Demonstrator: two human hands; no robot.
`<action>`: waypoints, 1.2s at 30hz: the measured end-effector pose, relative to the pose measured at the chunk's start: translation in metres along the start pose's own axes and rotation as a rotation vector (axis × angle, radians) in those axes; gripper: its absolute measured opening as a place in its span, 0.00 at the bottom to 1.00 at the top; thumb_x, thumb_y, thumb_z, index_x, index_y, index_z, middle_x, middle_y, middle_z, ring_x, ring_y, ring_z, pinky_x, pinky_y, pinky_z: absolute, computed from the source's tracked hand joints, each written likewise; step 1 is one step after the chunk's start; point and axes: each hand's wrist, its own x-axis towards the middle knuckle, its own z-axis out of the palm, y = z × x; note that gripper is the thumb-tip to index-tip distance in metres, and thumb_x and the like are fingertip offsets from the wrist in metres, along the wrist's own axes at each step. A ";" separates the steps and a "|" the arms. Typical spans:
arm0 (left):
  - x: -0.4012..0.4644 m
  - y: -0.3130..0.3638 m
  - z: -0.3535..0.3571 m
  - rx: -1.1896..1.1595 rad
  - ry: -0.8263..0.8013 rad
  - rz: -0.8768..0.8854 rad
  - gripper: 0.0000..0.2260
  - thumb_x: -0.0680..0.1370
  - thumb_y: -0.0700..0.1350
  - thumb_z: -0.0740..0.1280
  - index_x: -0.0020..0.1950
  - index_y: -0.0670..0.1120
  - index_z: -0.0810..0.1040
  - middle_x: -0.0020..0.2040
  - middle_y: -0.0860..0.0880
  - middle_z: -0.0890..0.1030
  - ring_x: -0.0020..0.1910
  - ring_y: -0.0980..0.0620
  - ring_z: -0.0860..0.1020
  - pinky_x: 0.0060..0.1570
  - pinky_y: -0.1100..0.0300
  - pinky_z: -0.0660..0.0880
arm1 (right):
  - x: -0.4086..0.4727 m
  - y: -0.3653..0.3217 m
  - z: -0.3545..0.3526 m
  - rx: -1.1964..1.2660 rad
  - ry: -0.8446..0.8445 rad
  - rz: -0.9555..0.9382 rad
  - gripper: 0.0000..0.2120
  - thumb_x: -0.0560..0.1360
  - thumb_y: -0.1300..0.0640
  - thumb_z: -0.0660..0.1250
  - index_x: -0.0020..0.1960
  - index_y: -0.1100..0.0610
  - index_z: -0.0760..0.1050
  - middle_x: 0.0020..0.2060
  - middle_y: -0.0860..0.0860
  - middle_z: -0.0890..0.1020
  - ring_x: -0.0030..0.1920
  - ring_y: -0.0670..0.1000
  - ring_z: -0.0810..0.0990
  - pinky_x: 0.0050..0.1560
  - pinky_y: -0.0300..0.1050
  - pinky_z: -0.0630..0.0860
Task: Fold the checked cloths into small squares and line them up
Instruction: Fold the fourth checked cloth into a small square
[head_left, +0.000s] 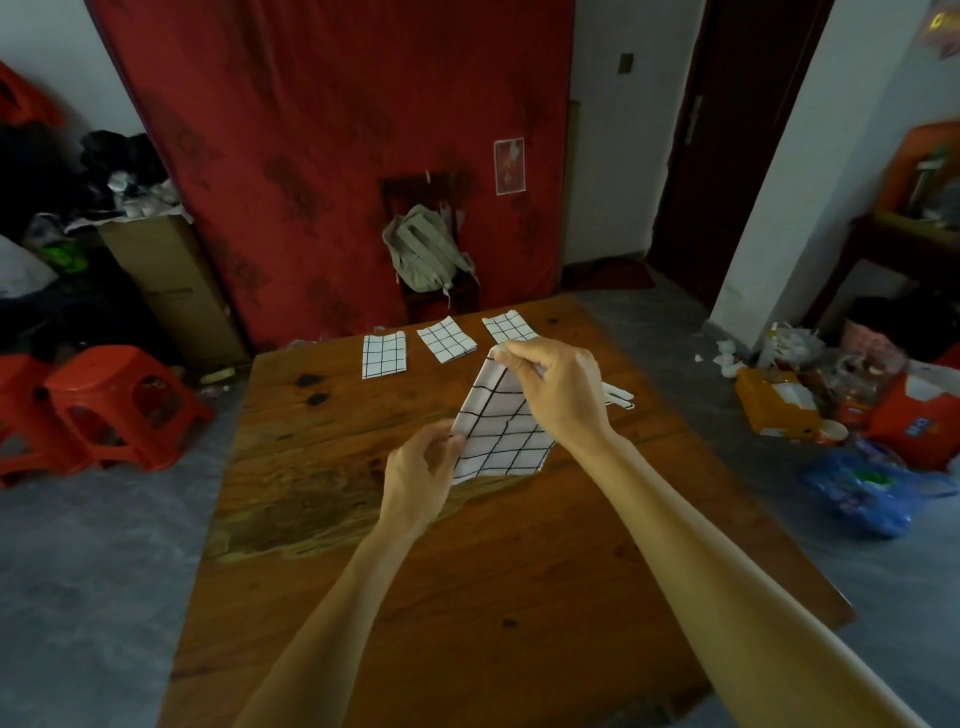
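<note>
1. Head view: a checked cloth (501, 426), partly folded, is held up above the middle of the wooden table (363, 519)
2. Its top corner is pinched by the right hand (558, 387), and its lower left edge is gripped by the left hand (418, 467)
3. Three folded cloths are lined up along the far edge: the left folded cloth (383, 355), the middle folded cloth (447, 339), and the right folded cloth (508, 326), the last partly hidden by the right hand
4. Another checked cloth (618, 396) is glimpsed just beyond the right wrist
</note>
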 end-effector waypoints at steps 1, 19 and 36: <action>0.004 0.009 -0.002 -0.022 0.026 0.033 0.10 0.79 0.48 0.66 0.59 0.49 0.76 0.45 0.57 0.81 0.35 0.64 0.78 0.34 0.70 0.75 | -0.003 0.000 0.001 -0.003 -0.029 -0.010 0.10 0.78 0.53 0.66 0.55 0.56 0.82 0.42 0.50 0.86 0.40 0.51 0.84 0.36 0.53 0.80; -0.019 -0.023 -0.001 0.090 -0.004 -0.148 0.07 0.79 0.43 0.65 0.53 0.43 0.81 0.36 0.58 0.79 0.29 0.53 0.77 0.29 0.61 0.72 | -0.001 -0.012 0.003 0.152 0.011 0.033 0.10 0.77 0.56 0.69 0.55 0.60 0.82 0.47 0.51 0.86 0.48 0.45 0.84 0.47 0.37 0.81; 0.024 0.035 -0.015 -0.091 0.196 -0.094 0.07 0.79 0.43 0.65 0.41 0.47 0.75 0.34 0.52 0.76 0.33 0.57 0.72 0.32 0.66 0.67 | -0.015 0.008 0.011 0.024 -0.250 0.161 0.22 0.76 0.45 0.67 0.65 0.55 0.75 0.50 0.48 0.84 0.47 0.43 0.82 0.46 0.36 0.78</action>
